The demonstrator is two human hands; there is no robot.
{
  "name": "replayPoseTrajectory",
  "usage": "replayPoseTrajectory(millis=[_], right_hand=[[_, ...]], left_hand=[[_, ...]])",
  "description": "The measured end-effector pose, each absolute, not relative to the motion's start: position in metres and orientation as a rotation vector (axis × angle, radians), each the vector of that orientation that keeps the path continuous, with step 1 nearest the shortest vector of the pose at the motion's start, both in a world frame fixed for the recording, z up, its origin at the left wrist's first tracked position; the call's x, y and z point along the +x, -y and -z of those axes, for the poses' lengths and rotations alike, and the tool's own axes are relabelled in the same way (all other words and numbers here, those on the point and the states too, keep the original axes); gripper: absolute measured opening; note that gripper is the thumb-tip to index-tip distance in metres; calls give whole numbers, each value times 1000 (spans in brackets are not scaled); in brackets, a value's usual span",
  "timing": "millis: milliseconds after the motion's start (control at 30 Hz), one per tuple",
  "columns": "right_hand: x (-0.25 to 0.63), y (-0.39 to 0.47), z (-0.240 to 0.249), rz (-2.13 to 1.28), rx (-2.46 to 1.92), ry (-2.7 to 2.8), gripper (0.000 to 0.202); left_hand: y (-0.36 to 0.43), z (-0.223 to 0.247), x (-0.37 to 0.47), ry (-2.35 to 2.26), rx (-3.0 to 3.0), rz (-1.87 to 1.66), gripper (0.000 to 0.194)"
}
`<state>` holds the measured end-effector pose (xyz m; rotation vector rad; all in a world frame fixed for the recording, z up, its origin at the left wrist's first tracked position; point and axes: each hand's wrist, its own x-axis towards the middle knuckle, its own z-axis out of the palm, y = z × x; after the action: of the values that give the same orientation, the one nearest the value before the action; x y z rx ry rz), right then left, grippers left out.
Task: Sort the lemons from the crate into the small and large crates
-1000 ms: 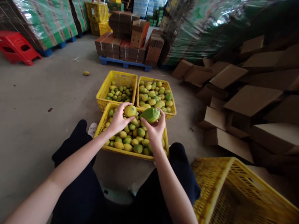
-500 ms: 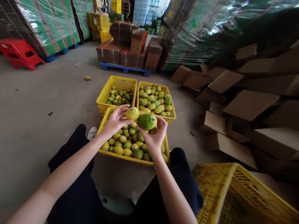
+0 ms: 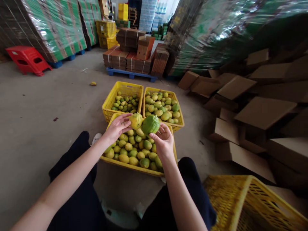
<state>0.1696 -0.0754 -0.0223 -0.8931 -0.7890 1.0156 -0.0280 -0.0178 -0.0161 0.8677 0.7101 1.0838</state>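
Note:
My left hand [image 3: 118,128] grips a yellow fruit [image 3: 136,121] above the near yellow crate [image 3: 134,167]. A larger green, bumpy fruit [image 3: 150,124] is held between the thumb and fingers of my right hand [image 3: 164,138], right beside the yellow one. Many yellow and green fruits [image 3: 128,146] fill the near crate below. Behind it, the back left crate [image 3: 107,102] contains smaller, mostly green fruits [image 3: 125,103], and the back right crate [image 3: 180,124] holds larger yellow-green ones [image 3: 165,115].
A yellow crate [image 3: 231,195] stands tilted at the lower right, near cardboard boxes [image 3: 264,110]. Flattened cartons [image 3: 115,59] sit on a blue pallet [image 3: 132,74] at the back. A red stool [image 3: 27,59] is at left; one fruit [image 3: 93,83] lies on the floor.
Both fruits have been turned in my fingers, showing other sides. The view has shifted slightly, so the crates appear a little lower and further right.

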Motion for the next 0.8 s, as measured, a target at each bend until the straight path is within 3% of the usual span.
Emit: replayPoseTrajectory(millis=[233,600,800], right_hand=[[167,75,23,-1032,-935,744,51],[166,77,16,-1081,-911,698,47],[166,76,19,-1070,-935,722,48]], left_hand=[[16,15,-24,-773,848,-1076,47],[23,6,-20,-858,1102,-1112,76],[24,3,-19,-904,1184,-1155,76]])
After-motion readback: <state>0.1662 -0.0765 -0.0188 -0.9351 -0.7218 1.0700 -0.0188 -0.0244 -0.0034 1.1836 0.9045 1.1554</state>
